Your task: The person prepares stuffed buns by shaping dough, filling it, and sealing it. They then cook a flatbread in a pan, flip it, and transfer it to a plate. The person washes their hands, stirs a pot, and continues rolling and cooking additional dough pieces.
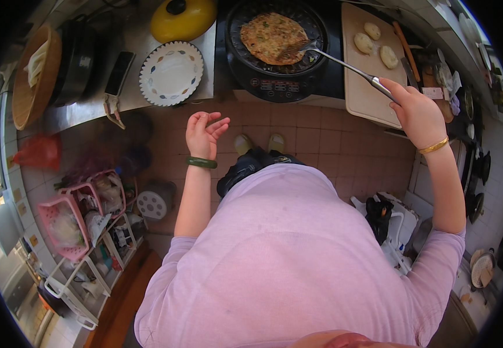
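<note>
My right hand (pixel 417 111) grips the handle of a slotted metal spatula (pixel 347 66). The spatula's head rests on the right side of a browned round pancake (pixel 271 37) flecked with green. That pancake lies in a dark round pan (pixel 234 54) on a black electric cooker with a touch control panel (pixel 281 87). My left hand (pixel 205 134) hangs in the air before the counter edge, fingers apart and loosely curled, holding nothing. Nearest to it is a white plate (pixel 171 74) with a scalloped dark rim and a leaf pattern.
A cutting board (pixel 373 87) right of the cooker bears three pale dough pieces (pixel 389 57); a rolling pin (pixel 406 50) and a knife (pixel 409 71) lie beside it. Left are a yellow lid (pixel 184 21), a phone (pixel 120 73) with a strap and a tilted wooden basket (pixel 38 100).
</note>
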The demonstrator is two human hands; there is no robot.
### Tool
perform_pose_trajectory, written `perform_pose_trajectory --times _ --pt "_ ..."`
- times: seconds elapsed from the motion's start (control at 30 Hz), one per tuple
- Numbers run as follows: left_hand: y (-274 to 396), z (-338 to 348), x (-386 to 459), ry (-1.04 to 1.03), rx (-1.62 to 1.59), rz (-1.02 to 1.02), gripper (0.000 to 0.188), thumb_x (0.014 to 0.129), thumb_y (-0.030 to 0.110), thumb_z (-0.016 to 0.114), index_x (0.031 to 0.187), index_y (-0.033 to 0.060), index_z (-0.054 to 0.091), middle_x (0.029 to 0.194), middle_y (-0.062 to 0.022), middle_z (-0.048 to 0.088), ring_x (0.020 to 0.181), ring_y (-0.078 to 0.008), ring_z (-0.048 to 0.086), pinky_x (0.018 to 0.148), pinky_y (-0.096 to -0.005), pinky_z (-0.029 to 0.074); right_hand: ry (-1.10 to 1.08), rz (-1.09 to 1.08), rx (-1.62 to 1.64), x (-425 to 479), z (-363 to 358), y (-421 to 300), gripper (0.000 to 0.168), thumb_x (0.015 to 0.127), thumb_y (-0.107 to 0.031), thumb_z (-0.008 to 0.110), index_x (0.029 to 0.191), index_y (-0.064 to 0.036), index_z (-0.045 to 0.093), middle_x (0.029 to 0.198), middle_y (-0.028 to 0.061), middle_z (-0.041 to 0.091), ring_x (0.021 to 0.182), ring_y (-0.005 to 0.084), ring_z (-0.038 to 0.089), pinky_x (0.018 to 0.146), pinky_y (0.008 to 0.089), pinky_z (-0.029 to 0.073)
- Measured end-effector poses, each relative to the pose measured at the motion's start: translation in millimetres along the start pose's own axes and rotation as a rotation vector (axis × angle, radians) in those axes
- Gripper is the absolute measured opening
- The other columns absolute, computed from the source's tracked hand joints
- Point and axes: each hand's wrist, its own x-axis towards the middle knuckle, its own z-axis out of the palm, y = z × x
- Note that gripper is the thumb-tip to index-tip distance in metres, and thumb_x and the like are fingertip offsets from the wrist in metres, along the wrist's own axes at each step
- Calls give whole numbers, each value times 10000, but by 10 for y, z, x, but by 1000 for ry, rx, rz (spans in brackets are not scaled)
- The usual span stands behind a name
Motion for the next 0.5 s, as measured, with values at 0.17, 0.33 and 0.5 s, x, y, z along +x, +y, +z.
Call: perform_pose_trajectory --times 0.17,0.33,0.5 --pt "-2 13 -11 -7 -4 1 110 976 160 479 1011 57 469 972 -162 611 845 -341 677 663 -349 587 44 34 -84 0 94 -122 534 867 -165 603 1369 -280 463 740 93 572 629 271 592 564 387 478" --pt "37 91 -60 -31 -7 6 114 976 162 479 1012 55 467 967 -163 612 842 -341 677 658 -349 589 59 36 -107 34 139 -95 507 896 -219 579 1377 -314 446 674 69 559 578 245 595 532 354 493" --pt "23 106 -76 -56 -20 -9 122 978 168 478 1016 53 465 977 -164 610 846 -339 676 663 -348 587 76 36 -157 80 247 -241 494 902 -232 574 1373 -317 449 685 69 575 590 240 602 541 349 498"
